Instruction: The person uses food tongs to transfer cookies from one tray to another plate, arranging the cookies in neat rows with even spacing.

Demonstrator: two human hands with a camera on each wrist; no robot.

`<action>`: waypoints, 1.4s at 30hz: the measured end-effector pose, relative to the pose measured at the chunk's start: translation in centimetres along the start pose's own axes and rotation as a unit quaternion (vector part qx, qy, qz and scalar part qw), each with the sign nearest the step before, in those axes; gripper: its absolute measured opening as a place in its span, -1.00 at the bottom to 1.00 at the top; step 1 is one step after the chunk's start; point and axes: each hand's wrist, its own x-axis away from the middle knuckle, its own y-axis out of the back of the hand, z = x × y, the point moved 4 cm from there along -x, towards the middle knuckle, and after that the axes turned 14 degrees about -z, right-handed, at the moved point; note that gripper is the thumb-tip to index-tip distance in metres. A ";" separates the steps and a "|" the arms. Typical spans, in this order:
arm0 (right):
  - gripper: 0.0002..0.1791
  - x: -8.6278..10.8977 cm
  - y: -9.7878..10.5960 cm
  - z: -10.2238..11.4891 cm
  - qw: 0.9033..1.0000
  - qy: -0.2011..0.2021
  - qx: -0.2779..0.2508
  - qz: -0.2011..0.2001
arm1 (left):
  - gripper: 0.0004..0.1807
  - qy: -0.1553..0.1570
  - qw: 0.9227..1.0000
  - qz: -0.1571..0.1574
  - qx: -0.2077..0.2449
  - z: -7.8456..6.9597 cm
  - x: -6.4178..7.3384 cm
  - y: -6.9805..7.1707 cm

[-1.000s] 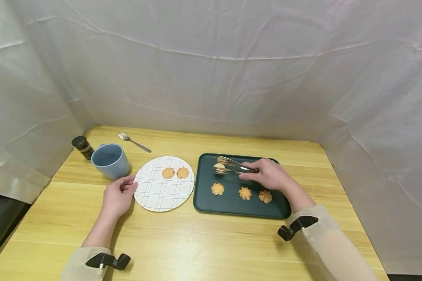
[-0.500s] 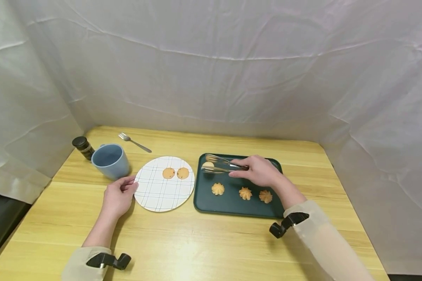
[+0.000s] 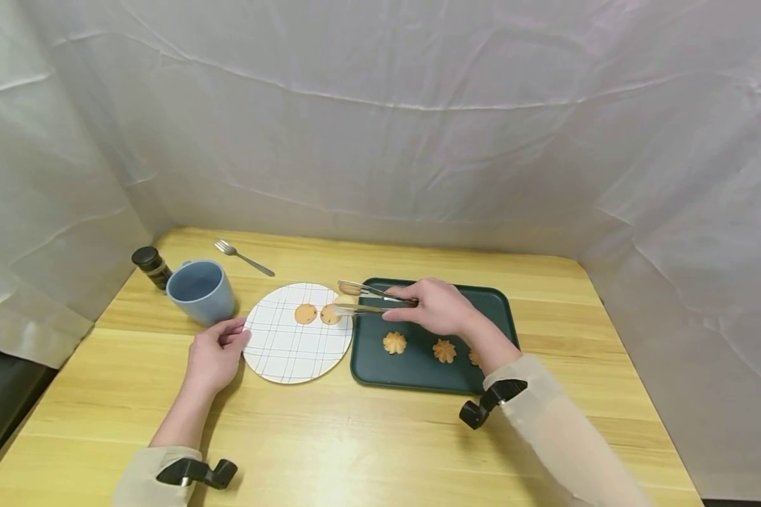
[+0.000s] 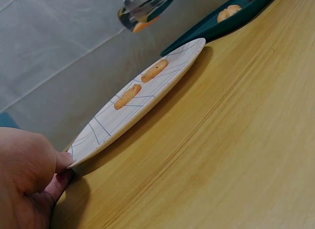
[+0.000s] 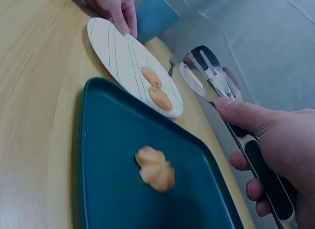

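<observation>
Left hand (image 3: 214,359) pinches the near-left rim of the round plate (image 3: 292,353), thumb over the edge and fingers below. Right hand (image 3: 440,308) grips the metal tongs (image 3: 361,308), fingers wrapped round the dark handles. Hands well apart, one either side of the plate's right edge. Tongs carry a round pale cookie (image 3: 345,300) between their tips, raised above the plate's far-right edge, where plate and tray sit just beside each other; left wrist view shows it clear of the plate. Plate is white with blue grid lines, bears two round cookies (image 3: 305,314) side by side toward its far right; tongs partly cover the right one in the head view. Dark green tray (image 3: 380,370) right of plate, three flower-shaped cookies (image 3: 444,351) in a row along its near half, rightmost partly hidden by the right wrist. Blue mug (image 3: 201,292) upright just beyond the left hand, black-capped jar (image 3: 151,266) next to it, fork (image 3: 244,258) lying beyond the plate, tines to the left. All on a wooden tabletop (image 3: 330,443), pale sheeting (image 3: 380,155) behind. Beige sleeves (image 3: 564,429), black mount on each.
</observation>
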 end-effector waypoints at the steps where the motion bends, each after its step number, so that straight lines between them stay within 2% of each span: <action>1: -0.30 -0.2 -0.2 0.3 1.000 0.004 0.001 0.001 | -0.61 0.001 1.000 0.000 0.000 0.0 0.0 0.0; 14: -0.27 -2.5 -3.1 3.2 0.998 0.039 0.038 0.028 | -0.61 0.001 1.000 -0.003 -0.003 0.3 0.0 0.4; 23: -0.32 -3.9 -4.9 4.8 0.997 0.061 0.047 0.014 | -0.61 0.000 1.000 -0.005 -0.005 0.4 -0.1 0.5; 34: -0.33 -5.2 -6.9 6.0 0.997 0.057 0.045 0.017 | -0.62 -0.008 1.000 -0.007 0.000 0.3 -0.1 0.3; 42: -0.33 -6.3 -8.1 7.0 0.996 0.052 0.072 0.029 | -0.60 0.006 1.000 -0.002 -0.002 0.5 -0.1 0.4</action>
